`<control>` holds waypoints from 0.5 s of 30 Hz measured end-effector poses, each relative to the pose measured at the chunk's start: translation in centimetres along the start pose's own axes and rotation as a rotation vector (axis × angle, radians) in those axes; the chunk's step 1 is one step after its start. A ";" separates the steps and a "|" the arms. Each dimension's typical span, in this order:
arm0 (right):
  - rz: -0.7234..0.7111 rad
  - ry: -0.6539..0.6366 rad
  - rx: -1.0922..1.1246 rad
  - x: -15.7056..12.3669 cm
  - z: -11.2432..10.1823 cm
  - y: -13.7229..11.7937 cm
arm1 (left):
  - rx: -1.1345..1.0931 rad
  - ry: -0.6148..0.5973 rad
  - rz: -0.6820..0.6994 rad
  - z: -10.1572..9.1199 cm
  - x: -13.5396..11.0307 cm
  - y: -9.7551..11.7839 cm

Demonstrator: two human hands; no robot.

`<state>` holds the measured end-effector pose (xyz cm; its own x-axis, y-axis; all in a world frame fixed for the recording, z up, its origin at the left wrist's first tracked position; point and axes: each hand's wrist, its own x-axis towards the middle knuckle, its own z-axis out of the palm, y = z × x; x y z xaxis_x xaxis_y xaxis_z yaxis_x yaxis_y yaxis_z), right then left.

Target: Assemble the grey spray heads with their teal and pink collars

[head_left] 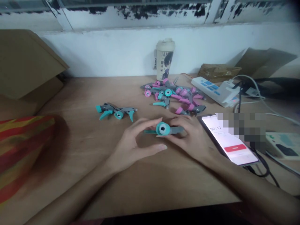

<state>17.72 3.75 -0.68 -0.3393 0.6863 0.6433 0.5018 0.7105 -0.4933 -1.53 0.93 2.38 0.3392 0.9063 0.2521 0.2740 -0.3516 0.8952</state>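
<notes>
Currently the right hand [193,135] grips a teal and grey spray head [167,129] between its thumb and fingers, closed on the grey end, with the round teal cap facing the wearer and its dark centre showing. The left hand [131,142] is curved open around the other end: its thumb lies apart below the spray head, and its forefinger tip is at the upper edge of the cap, though I cannot tell whether it touches. A thin teal lever points from the cap into the gap of the left hand. Both hands are above the bench [150,193], and the held piece is between them

Beyond the left hand, a little to its left, lie two loose spray heads [118,115], teal and grey, close together. Beyond the right hand and slightly to its left is a heap [184,92] of pink, teal and grey ones, with a lidded cup [165,61] standing behind it. Just right of the right hand lies a lit phone [231,140], and farther beyond it a white power strip [208,89]. Well left of the left hand is a striped cloth [23,153], with a cardboard box [25,64] behind it
</notes>
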 end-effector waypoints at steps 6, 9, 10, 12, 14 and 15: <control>-0.169 -0.018 -0.151 -0.3 0.4 0.2 | 0.002 -0.068 -0.128 0.0 -0.1 -0.2; -0.149 -0.078 -0.162 -0.6 0.6 0.7 | -0.049 -0.119 -0.140 -0.3 0.2 -0.2; -0.150 -0.101 -0.175 -0.6 0.6 0.8 | -0.036 -0.120 -0.135 -0.5 0.3 -0.3; -0.170 -0.151 -0.196 -0.6 0.6 0.9 | 0.005 -0.127 -0.123 -0.7 0.4 -0.6; -0.200 -0.203 -0.200 -0.6 0.6 0.9 | 0.020 -0.156 -0.121 -0.8 0.4 -1.0; -0.207 -0.233 -0.193 -0.6 0.6 0.9 | 0.024 -0.178 -0.119 -0.9 0.4 -1.2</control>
<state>17.92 4.06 -1.86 -0.6103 0.5639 0.5563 0.5369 0.8109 -0.2329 -2.51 1.91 1.75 0.4561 0.8868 0.0747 0.3425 -0.2523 0.9050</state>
